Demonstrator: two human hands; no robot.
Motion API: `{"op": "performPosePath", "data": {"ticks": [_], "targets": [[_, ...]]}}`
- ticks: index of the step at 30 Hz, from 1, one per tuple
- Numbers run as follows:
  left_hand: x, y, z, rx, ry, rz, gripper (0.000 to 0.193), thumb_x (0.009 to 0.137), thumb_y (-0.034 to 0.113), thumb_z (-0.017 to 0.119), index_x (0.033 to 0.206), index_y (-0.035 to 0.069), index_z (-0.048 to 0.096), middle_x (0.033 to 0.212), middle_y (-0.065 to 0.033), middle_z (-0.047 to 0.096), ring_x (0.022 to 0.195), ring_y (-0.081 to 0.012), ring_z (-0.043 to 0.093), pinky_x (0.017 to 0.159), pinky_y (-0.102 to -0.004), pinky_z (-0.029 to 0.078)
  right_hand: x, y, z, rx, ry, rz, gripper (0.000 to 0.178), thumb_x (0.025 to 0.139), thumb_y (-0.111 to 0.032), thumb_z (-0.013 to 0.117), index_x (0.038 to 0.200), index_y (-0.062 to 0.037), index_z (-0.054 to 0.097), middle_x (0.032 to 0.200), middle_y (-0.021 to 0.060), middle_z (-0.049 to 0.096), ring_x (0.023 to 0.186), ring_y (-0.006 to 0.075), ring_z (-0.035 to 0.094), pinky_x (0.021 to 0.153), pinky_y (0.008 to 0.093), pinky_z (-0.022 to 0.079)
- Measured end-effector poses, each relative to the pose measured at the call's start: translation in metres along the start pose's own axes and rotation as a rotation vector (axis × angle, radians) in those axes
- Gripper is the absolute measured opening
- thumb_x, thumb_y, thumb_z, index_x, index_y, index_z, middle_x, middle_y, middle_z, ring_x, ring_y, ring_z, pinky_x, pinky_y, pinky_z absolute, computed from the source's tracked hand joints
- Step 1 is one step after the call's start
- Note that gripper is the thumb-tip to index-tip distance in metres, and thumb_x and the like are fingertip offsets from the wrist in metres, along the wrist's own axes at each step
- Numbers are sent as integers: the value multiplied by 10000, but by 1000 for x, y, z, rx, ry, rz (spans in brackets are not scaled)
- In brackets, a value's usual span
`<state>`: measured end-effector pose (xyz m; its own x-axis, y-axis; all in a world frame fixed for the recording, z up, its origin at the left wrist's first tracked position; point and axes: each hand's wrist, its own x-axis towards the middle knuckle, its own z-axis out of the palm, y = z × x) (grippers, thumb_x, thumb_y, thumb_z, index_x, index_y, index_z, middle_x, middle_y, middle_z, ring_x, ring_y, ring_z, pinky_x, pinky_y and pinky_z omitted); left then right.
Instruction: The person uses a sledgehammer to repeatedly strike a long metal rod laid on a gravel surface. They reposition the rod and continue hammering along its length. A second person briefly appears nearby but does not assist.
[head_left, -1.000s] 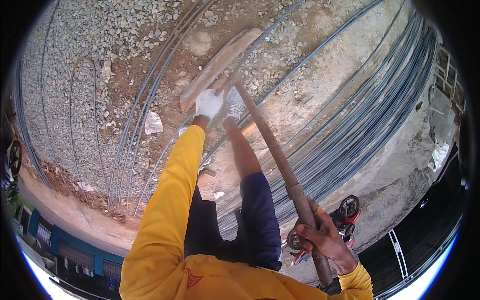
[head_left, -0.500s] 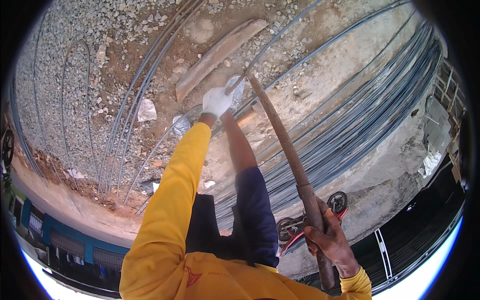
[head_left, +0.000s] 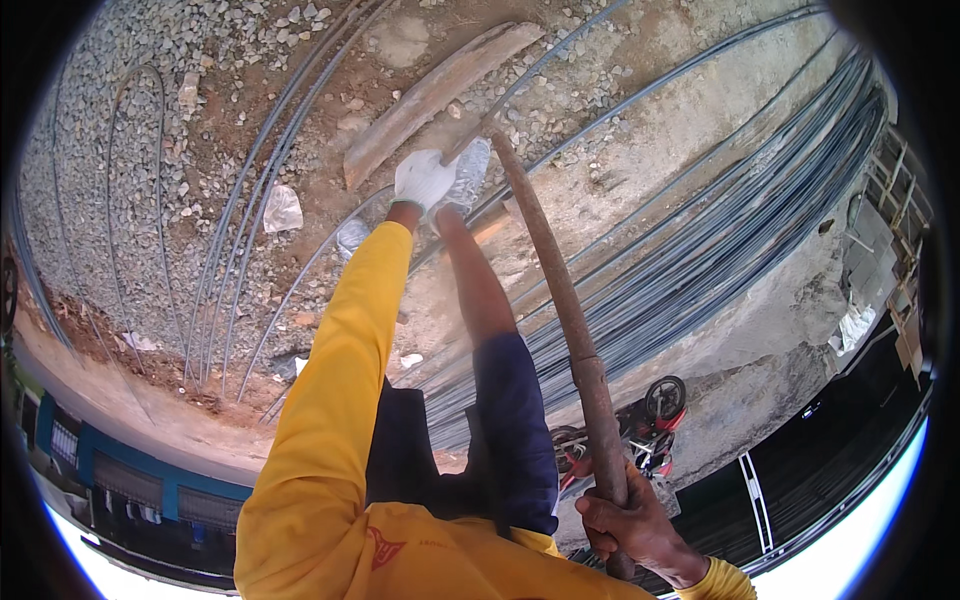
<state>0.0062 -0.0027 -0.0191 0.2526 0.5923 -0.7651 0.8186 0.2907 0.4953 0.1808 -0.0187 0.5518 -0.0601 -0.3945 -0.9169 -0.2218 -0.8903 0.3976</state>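
First, fingers: right hand, bare, five o'clock, wrapped round the lower end of a pipe; left hand, white-gloved, eleven o'clock, seemingly curled about a steel bar, fingertips hidden. Step in hand, by judgement: bar steadied, pipe held against or beside it, contact unclear; next move calls for firm hold by both hands. Pipe: long, rusty brown, slightly bowed, jointed, twelve to five o'clock. Bar: thin, grey, toward one o'clock. Beyond: shoe, twelve; plank, eleven.
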Motion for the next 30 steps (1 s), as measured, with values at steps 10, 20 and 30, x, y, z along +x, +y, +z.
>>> {"op": "performPosePath", "data": {"ticks": [10,20,30], "targets": [[38,-38,54,-4,209,35,464,966,498,613,877,98,832,939,-181,786,936,-380,754,816,-459,593,79,16,19,-90,200,-50,352,1001,26,626,1294,-49,448,630,28,537,449,122,528,427,305,443],[66,-52,49,-61,-3,-44,401,934,432,603,1056,123,828,1037,-207,787,987,-404,758,875,-503,602,136,28,31,-17,172,-85,337,980,36,630,1256,-55,458,651,23,541,439,118,526,421,289,436],[55,-51,60,-14,98,-7,454,980,509,611,908,117,829,932,-186,778,907,-412,749,808,-499,592,145,51,-3,42,107,-125,349,988,52,644,1261,-77,468,716,3,548,466,88,518,410,294,414]]}}
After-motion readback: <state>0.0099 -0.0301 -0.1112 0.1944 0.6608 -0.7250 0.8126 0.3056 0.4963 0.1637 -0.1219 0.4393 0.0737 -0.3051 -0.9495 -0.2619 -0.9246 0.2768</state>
